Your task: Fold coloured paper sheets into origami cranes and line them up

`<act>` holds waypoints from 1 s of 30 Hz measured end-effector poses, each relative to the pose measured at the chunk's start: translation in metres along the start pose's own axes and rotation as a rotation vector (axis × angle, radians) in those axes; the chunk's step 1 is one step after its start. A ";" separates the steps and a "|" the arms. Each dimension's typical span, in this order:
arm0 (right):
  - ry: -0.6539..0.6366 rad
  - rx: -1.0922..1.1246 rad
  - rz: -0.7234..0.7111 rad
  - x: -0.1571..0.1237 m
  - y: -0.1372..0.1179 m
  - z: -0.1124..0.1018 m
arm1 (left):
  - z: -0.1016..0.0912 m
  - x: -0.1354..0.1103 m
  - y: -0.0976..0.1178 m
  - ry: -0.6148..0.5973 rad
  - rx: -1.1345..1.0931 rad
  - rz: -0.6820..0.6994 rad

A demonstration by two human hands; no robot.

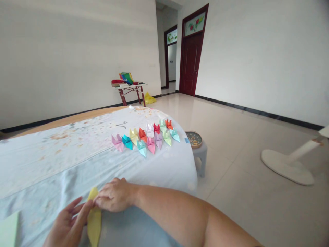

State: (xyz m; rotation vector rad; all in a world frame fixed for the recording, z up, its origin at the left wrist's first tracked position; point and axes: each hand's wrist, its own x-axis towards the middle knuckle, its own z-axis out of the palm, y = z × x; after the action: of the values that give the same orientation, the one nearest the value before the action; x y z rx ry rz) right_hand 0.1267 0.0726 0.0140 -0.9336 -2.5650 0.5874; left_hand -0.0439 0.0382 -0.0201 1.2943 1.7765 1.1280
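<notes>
A narrow folded piece of yellow paper (94,224) lies near the table's front edge, its long side pointing away from me. My left hand (70,221) grips it from the left, with thumb and index finger on its edge near the middle. From the right, my right hand (114,195) pinches the same paper, its fingers curled and meeting the left fingertips. Part of the paper is hidden under the fingers. Farther back on the cloth stand several folded paper cranes (150,145) in pink, teal, yellow, red, purple and green, set in two slanting rows.
A pale green paper stack (9,229) lies at the left edge of the cloth-covered table (69,171). Beyond the right edge, a round tray (194,139) rests on a grey stool (202,157). A small loaded table (131,87) stands by the wall; a white stand base (288,168) is at right.
</notes>
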 end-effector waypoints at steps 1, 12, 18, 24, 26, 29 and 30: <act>0.013 -0.007 -0.055 0.000 0.000 0.002 | -0.001 -0.002 0.004 -0.010 -0.056 -0.076; 0.198 0.214 -0.172 -0.014 0.014 0.003 | 0.000 -0.019 0.014 0.070 -0.370 -0.153; 0.196 0.114 -0.244 -0.015 0.005 0.006 | -0.001 -0.021 0.017 -0.053 -0.228 -0.090; 0.101 0.051 -0.223 -0.016 0.013 0.009 | -0.031 -0.028 0.034 -0.086 0.293 0.251; 0.056 0.037 -0.193 -0.016 0.015 0.010 | -0.039 -0.035 0.036 -0.148 0.503 0.373; 0.013 0.018 -0.157 -0.016 0.016 0.011 | -0.042 -0.044 0.035 -0.326 0.619 0.458; 0.004 0.013 -0.150 -0.017 0.015 0.010 | -0.042 -0.047 0.033 -0.380 0.637 0.478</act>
State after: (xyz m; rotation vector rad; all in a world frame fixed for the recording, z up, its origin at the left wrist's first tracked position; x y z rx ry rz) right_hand 0.1423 0.0696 -0.0051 -0.7287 -2.5960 0.5574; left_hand -0.0537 -0.0127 0.0284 2.2307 1.6243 0.4715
